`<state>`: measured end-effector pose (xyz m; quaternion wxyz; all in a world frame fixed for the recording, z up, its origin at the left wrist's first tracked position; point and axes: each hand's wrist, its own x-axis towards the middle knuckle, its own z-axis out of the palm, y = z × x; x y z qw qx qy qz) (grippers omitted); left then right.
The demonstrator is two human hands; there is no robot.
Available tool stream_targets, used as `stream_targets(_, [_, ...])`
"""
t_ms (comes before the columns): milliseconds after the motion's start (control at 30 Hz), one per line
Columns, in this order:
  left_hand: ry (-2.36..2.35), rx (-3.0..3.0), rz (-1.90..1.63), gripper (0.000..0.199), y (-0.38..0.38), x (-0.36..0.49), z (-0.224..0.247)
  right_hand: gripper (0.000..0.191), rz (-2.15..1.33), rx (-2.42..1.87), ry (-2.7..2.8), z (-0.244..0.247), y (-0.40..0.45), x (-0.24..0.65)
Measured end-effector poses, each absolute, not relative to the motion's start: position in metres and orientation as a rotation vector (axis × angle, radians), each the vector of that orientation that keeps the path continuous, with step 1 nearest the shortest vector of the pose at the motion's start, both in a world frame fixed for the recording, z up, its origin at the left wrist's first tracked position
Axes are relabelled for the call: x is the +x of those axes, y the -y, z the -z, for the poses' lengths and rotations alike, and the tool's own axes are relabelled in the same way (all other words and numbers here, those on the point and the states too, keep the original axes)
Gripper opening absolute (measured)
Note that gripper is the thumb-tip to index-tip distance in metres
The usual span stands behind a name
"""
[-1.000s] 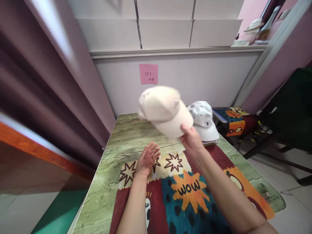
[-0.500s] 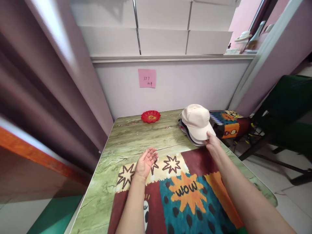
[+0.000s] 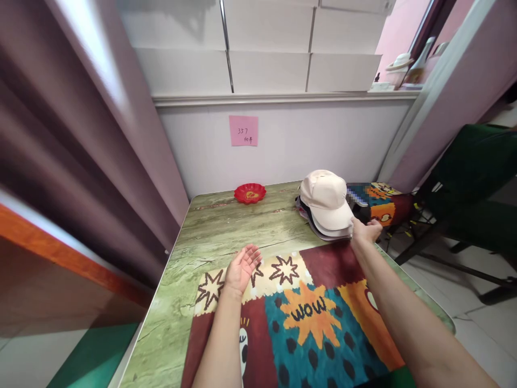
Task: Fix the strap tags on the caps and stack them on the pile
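A cream baseball cap (image 3: 325, 194) tops a stack of caps at the table's back right. Beneath it show the edges of darker and greyish caps (image 3: 323, 233). My right hand (image 3: 365, 230) is just right of the brims, close beside them, with its fingers pointing right, away from the stack, and partly hidden; it appears to hold nothing. Over the patterned mat (image 3: 283, 345), my left hand (image 3: 243, 267) is palm up with loosely curled fingers and nothing in it.
A red scalloped dish (image 3: 250, 193) sits at the back of the wood-patterned table (image 3: 165, 302). Behind, a pink note (image 3: 243, 131) is stuck to the wall. A curtain (image 3: 100, 134) hangs at the left. A dark green chair (image 3: 472, 178) stands at the right.
My right hand has let go of the cap's brim and shifted right, its fingers turning outward. The cap stack has stayed nearly in place. My left hand is almost still.
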<state>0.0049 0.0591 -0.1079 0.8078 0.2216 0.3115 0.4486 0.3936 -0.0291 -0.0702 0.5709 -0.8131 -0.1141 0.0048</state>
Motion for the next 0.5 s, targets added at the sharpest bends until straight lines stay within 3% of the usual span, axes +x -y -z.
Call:
stream_targets(233, [-0.811,0.776,-1.055,0.026,-0.048,0.019,0.113,0.117,0.355,-2.105,0.712,0.017,0.002,0.386])
stream_targets(367, [-0.902,1.028,-1.04,0.036,-0.041,0.026,0.117,0.135,0.18,-2.276,0.818,0.016,-0.019,0.386])
stream_targets(500, [-0.923,1.009,-1.036,0.038,-0.04,0.026,0.115,0.129,-0.164,-2.424,0.822,0.044,-0.024,0.398])
